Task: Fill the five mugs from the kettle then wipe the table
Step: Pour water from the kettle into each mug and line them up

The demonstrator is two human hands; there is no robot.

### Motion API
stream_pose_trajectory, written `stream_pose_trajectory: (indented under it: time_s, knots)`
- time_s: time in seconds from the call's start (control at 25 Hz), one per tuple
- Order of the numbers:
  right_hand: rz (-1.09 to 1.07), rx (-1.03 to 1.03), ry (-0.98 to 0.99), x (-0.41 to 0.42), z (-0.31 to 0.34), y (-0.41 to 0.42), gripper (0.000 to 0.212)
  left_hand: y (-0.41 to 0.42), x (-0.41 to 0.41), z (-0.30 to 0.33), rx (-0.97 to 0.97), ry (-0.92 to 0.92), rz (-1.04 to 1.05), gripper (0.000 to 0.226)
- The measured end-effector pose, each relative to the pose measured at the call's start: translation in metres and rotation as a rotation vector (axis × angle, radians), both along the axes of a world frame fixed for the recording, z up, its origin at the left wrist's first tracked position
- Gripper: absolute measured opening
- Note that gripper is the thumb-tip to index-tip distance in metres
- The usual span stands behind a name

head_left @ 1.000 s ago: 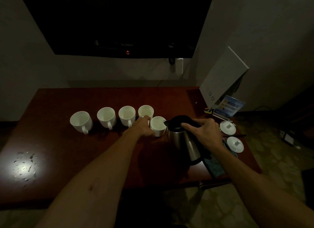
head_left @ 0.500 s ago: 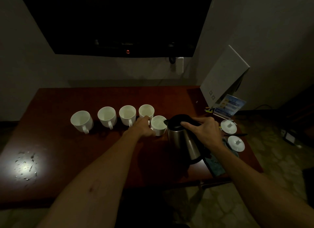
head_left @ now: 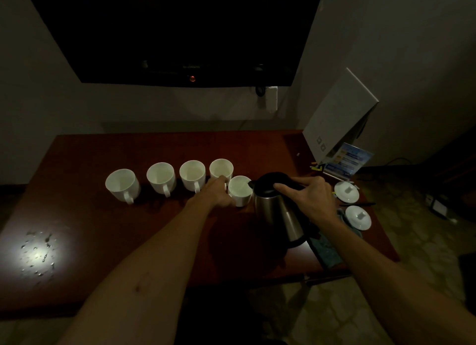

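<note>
Several white mugs stand in a row on the dark red table (head_left: 103, 241). The rightmost mug (head_left: 240, 189) sits slightly nearer to me than the fourth mug (head_left: 221, 167). My left hand (head_left: 215, 194) grips the rightmost mug at its left side. My right hand (head_left: 310, 198) holds the steel kettle (head_left: 278, 211) by its black top and handle. The kettle is tilted left, its spout at the rim of the rightmost mug. Whether water is flowing is too dark to tell.
Two white lids (head_left: 346, 191) (head_left: 358, 217) lie at the table's right edge, by a blue cloth (head_left: 327, 252). A white board (head_left: 337, 118) and a blue card (head_left: 345, 162) stand at the back right. Water drops (head_left: 38, 252) glisten at the front left. A dark screen (head_left: 180, 30) hangs above.
Almost nothing has moved. Both hands keep their holds on the mug and the tilted kettle, with only a slight shift of the view.
</note>
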State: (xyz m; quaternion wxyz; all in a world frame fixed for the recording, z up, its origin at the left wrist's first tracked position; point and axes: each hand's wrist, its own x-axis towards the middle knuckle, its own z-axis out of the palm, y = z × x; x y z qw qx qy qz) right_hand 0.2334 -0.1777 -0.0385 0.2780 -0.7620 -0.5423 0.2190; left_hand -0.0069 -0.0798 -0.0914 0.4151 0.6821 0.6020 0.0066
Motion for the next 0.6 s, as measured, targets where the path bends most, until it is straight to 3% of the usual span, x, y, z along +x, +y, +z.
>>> stream_pose_trajectory:
  time_s: [0.6]
  knots:
    - [-0.015,0.01,0.004,-0.004,-0.01,0.003,0.064,0.004,-0.008,-0.035,-0.079,0.028,-0.012,0.107]
